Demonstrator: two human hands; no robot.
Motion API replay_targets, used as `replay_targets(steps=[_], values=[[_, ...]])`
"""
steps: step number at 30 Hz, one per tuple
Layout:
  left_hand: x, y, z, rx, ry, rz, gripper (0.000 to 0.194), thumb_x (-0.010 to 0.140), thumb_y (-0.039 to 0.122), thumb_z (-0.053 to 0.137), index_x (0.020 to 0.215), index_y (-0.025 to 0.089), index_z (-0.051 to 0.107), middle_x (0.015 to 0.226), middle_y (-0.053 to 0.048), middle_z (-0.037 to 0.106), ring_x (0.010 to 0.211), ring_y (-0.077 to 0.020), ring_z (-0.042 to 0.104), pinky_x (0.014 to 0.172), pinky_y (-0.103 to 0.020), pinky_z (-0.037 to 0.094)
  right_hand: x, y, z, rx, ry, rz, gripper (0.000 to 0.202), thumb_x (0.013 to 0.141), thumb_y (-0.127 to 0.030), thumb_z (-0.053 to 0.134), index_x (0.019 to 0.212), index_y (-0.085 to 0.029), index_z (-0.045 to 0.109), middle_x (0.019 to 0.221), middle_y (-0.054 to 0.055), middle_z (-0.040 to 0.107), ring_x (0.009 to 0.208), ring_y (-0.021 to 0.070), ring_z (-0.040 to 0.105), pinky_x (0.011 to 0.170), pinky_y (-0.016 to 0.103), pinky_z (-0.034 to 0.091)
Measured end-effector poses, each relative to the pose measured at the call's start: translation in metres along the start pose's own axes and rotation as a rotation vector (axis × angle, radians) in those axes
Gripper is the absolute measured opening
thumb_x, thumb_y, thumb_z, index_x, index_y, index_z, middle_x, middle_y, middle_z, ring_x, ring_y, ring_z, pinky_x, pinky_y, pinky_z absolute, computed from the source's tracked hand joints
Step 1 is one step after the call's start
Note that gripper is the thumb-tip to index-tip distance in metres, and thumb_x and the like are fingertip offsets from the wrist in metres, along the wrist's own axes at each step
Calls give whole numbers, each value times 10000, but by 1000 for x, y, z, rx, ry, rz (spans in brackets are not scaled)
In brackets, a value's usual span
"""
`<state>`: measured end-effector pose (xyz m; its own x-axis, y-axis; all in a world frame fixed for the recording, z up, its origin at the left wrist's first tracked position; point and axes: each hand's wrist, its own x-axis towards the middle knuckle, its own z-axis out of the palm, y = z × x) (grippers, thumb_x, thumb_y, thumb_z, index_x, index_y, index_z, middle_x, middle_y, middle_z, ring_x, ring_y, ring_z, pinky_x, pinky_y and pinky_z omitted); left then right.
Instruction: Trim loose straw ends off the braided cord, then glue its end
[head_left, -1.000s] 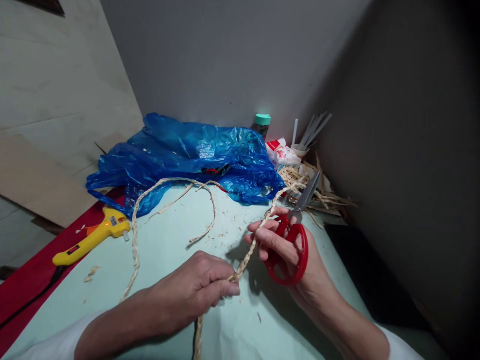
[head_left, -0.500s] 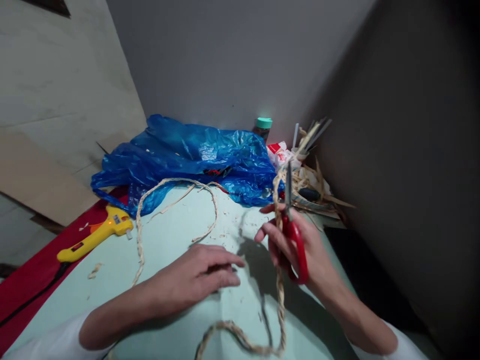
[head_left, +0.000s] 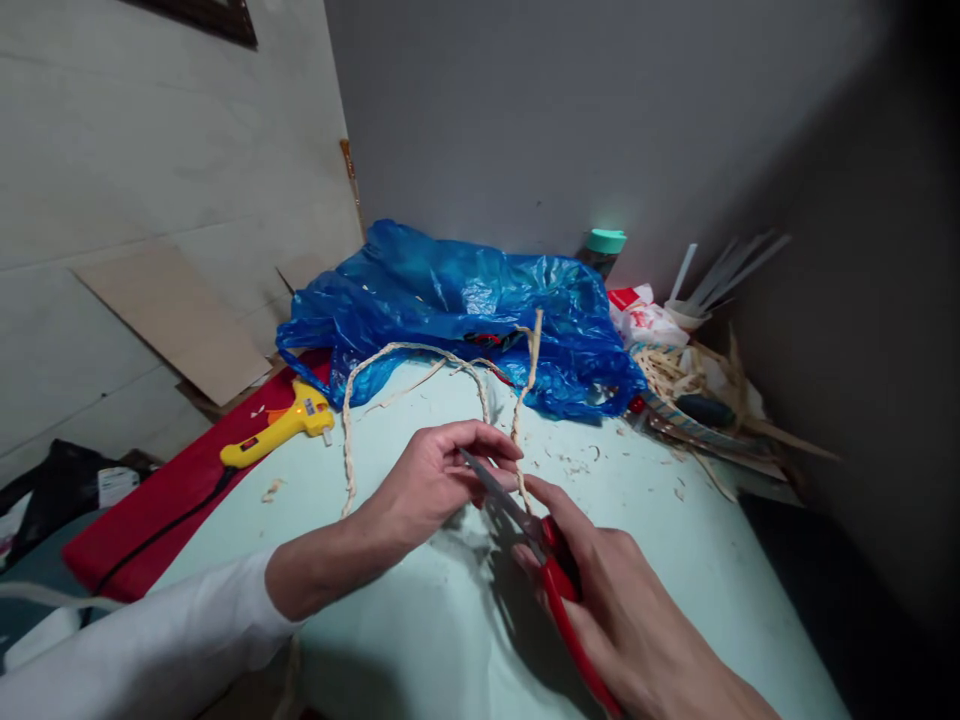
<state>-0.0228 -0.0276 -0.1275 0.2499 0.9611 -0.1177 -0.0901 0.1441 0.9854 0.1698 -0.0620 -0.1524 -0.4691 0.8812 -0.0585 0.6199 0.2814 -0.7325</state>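
Observation:
A pair of scissors (head_left: 559, 585) with red handles is in my right hand (head_left: 622, 590), its blades pointing up and left toward my left palm. Between my hands a pale braided cord (head_left: 523, 400) stands upright, its unbraided end on top. The fingers of my left hand (head_left: 446, 470) curl closed at the cord, and my right index fingertip comes up against its other side. Exactly where the left fingertips grip is partly hidden. Another length of the cord loops over the table behind my left hand.
A yellow glue gun (head_left: 277, 428) with a black cable lies on red material at the left. Behind the work, a crumpled blue plastic bag (head_left: 450, 290) spreads along the wall. At the right are a cup of glue sticks (head_left: 686, 315) and fibre strips (head_left: 667, 370). Scraps dot the pale tabletop (head_left: 420, 620).
My left hand has moved up to the cord and curled its fingers. My right hand has come lower, tilting the scissors leftward. The cord's end stands nearer my left hand, and the view has shifted.

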Motion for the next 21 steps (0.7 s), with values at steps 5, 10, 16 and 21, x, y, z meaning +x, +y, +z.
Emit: replay_targets(steps=[5,10,16,21], values=[[5,-9,-4,-103,25,-3,310,709,207,805,871,184,542,711,63,579,576,-70,528,552,-208,413,-1,-1,5,-135,-41,-128,723,740,-102,455,1449,-165,325,814,39,713,626,211,624,566,288,426],[9,-14,-8,-89,10,21,245,732,174,787,881,159,593,753,28,616,657,-90,566,638,-228,459,0,1,5,-188,-69,-205,666,727,-104,469,1389,-140,413,851,71,733,676,235,658,594,305,459],[8,-12,-13,-204,58,38,157,802,224,755,909,155,664,843,-11,680,708,-97,594,676,-212,461,0,-7,-2,141,31,-116,278,889,-282,583,1166,-260,568,727,-23,680,575,137,573,544,230,415],[5,-8,-13,-218,5,50,125,876,265,693,897,142,692,826,-27,678,749,-107,587,729,-224,454,1,-14,-10,365,177,76,338,886,-531,588,1061,-244,623,657,1,676,533,152,573,508,249,427]])
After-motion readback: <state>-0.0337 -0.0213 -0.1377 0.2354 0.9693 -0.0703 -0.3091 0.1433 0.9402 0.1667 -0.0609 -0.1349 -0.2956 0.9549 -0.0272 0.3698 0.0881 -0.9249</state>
